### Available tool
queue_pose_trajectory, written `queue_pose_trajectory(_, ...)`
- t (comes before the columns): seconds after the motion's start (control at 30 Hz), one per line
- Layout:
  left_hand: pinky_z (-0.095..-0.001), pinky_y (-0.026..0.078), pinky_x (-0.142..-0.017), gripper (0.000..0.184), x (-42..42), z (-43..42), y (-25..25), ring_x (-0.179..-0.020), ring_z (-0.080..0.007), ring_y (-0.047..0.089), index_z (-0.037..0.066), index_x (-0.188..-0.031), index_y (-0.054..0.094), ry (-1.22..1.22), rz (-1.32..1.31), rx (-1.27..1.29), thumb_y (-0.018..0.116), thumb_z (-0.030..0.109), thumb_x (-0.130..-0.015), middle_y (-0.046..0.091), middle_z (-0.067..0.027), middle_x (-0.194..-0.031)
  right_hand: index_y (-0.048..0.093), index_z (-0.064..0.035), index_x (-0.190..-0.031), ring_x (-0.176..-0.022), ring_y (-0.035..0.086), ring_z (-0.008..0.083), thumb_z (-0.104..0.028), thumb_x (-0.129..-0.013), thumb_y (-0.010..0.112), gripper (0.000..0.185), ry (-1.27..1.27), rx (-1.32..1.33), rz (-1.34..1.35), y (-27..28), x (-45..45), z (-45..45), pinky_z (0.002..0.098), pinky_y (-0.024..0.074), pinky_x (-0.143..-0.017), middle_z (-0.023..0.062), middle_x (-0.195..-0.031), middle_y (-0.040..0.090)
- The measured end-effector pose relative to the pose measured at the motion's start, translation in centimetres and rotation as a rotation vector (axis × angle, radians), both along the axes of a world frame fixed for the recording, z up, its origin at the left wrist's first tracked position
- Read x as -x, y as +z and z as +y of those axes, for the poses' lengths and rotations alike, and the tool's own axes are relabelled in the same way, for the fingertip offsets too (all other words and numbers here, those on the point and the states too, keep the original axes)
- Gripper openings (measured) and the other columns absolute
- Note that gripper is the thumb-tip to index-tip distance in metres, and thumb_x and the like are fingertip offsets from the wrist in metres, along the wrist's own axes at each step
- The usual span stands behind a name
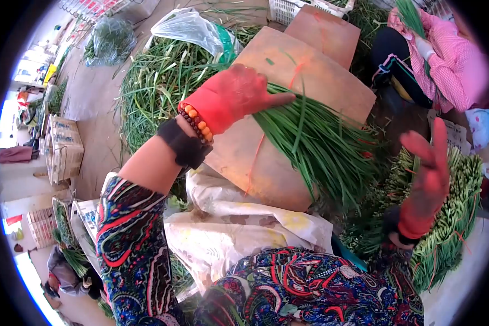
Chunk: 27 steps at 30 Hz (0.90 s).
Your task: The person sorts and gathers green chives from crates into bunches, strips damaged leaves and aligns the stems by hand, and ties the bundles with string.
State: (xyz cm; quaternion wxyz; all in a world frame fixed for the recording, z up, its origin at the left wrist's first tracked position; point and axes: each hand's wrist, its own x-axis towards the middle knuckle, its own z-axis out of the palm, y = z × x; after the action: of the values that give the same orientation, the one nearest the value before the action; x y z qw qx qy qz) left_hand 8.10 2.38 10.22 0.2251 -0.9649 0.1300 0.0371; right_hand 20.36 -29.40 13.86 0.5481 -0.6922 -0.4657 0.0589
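Note:
My left hand (231, 98), in a red glove with dark stains, is over the upper left end of a bunch of long green leaves (320, 136). Its fingers are curled at that end, and one digit stretches right across the leaves. The bunch lies fanned out on a brown board (288, 60) with orange strings. My right hand (429, 168), also in a red glove, is raised at the right with its fingers apart and nothing in it. Below and beside it are tied green bundles (451, 217) with pale cut ends.
Loose greens (157, 81) and a clear plastic bag (187, 30) lie at the upper left. A person in pink (451, 65) sits at the upper right, holding greens. White patterned cloth (228, 223) lies below the board. A crate (65, 149) stands far left; another person (68, 271) is lower left.

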Motion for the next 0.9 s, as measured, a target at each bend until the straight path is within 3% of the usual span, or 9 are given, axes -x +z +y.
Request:
queue_pose_trajectory(0.03,-0.0311,0.044,-0.044,0.022,-0.3,-0.8,0.4,-0.049,-0.0235,0.053,0.032,-0.104,0.055,-0.027,-0.183,0.074,0.041,0.038,-0.088,0.053,-0.0054,-0.057,0.032,0.0021,-0.129,-0.103,0.049,0.0249,-0.036,-0.086,0.039,0.058,0.103,-0.008,-0.055,0.6,1.7,2.3,0.0377,0.0347,-0.094,0.0179,-0.126,0.041)
queue_pose_trajectory(0.13,-0.0329,0.044,-0.048,0.022,-1.3,-2.9,2.7,-0.052,-0.0256,0.054,0.023,-0.092,0.060,-0.223,-0.362,0.276,0.043,0.036,-0.086,0.053,-0.0078,-0.057,0.020,-0.0024,-0.135,-0.121,0.027,0.0303,-0.017,-0.079,0.051,0.065,0.245,-0.126,-0.124,0.5,5.5,10.1,0.0389,0.0289,-0.099,0.0179,-0.137,0.018)
queue_pose_trajectory(0.23,-0.0334,0.043,-0.051,0.012,0.1,-3.8,3.5,-0.061,-0.0272,0.055,0.013,-0.073,0.058,0.020,-0.281,0.967,0.055,0.024,-0.078,0.056,-0.0141,-0.072,0.014,-0.0053,-0.138,-0.132,0.013,0.0339,-0.005,-0.075,0.061,0.078,0.059,-0.111,-0.205,-0.8,5.7,14.6,0.0392,0.0267,-0.101,0.0178,-0.144,0.004)
queue_pose_trajectory(0.33,-0.0282,0.044,-0.050,0.004,1.5,-2.0,3.6,-0.060,-0.0213,0.054,0.020,-0.080,0.056,-0.204,-0.441,0.126,0.056,0.021,-0.075,0.053,-0.0060,-0.069,0.016,0.0011,-0.135,-0.120,0.029,0.0373,-0.020,-0.075,0.065,0.080,-0.121,-0.111,-0.199,-4.4,4.8,15.3,0.0440,0.0226,-0.101,0.0220,-0.134,0.025)
queue_pose_trajectory(0.37,-0.0264,0.045,-0.054,0.038,1.7,-1.0,3.1,-0.061,-0.0169,0.051,0.026,-0.106,0.052,-0.204,-0.307,-0.008,0.055,0.014,-0.070,0.047,-0.0018,-0.069,0.017,0.0018,-0.134,-0.117,0.033,0.0382,-0.026,-0.075,0.064,0.081,-0.155,-0.063,-0.181,-6.3,4.2,15.0,0.0462,0.0211,-0.101,0.0225,-0.132,0.030)
queue_pose_trajectory(0.47,-0.0267,0.046,-0.055,0.062,2.2,2.1,-0.8,-0.061,-0.0158,0.052,0.035,-0.126,0.038,-0.199,-0.341,-0.071,0.052,0.011,-0.070,0.049,-0.0010,-0.071,0.020,0.0001,-0.134,-0.114,0.036,0.0387,-0.040,-0.075,0.061,0.082,-0.254,0.281,-0.238,-11.8,3.5,14.0,0.0509,0.0192,-0.100,0.0206,-0.129,0.036)
queue_pose_trajectory(0.5,-0.0313,0.047,-0.076,0.072,2.1,2.9,-3.0,-0.086,-0.0194,0.057,0.038,-0.134,0.025,-0.066,-0.266,0.032,0.047,0.007,-0.073,0.055,-0.0045,-0.092,0.021,-0.0007,-0.134,-0.115,0.035,0.0382,-0.043,-0.075,0.059,0.082,-0.296,0.445,-0.319,-13.1,3.8,14.0,0.0515,0.0190,-0.099,0.0194,-0.128,0.037)
queue_pose_trajectory(0.67,-0.0464,0.017,-0.106,0.061,2.7,0.1,-9.2,-0.130,-0.0232,0.025,0.033,-0.135,0.023,0.401,-0.148,0.132,0.040,0.014,-0.080,0.026,0.0003,-0.142,0.024,-0.0023,-0.133,-0.116,0.035,0.0364,-0.048,-0.075,0.055,0.080,-0.370,0.585,-0.519,-17.9,3.6,14.2,0.0530,0.0205,-0.098,0.0157,-0.127,0.040)
queue_pose_trajectory(0.9,-0.0471,0.027,-0.100,0.060,2.9,-2.7,-11.4,-0.120,-0.0262,0.038,0.030,-0.132,0.033,0.224,-0.360,0.489,0.049,0.016,-0.076,0.041,-0.0030,-0.127,0.036,-0.0027,-0.126,-0.100,0.048,0.0300,-0.037,-0.076,0.057,0.064,-0.248,0.491,-0.453,-17.5,3.1,14.6,0.0462,0.0295,-0.094,0.0144,-0.107,0.053)
